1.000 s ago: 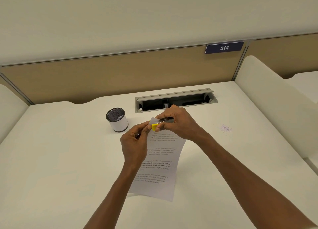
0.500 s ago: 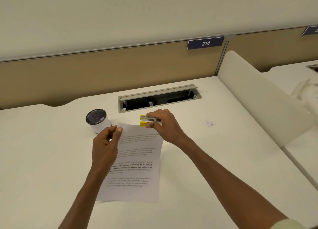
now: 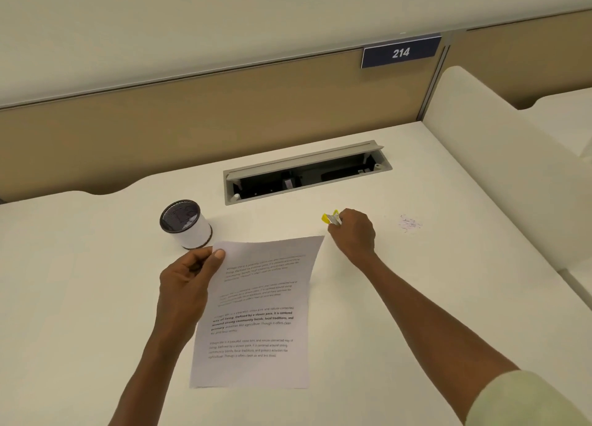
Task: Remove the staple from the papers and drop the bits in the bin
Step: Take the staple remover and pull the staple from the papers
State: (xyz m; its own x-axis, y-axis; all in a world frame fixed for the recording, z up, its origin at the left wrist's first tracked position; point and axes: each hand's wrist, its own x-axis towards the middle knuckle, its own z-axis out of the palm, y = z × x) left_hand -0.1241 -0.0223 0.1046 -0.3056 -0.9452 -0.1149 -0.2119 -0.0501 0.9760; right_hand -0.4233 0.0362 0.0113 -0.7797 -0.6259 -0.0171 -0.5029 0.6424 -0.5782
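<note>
Two hands apart: left hand (image 3: 184,284) pinches flat papers (image 3: 256,310), right hand (image 3: 354,235) grips yellow staple remover (image 3: 330,217).

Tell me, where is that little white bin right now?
In the head view, the small white bin stands upright on the desk, left of centre, just beyond the left hand holding the papers' top corner, and left of the open cable tray.
</note>
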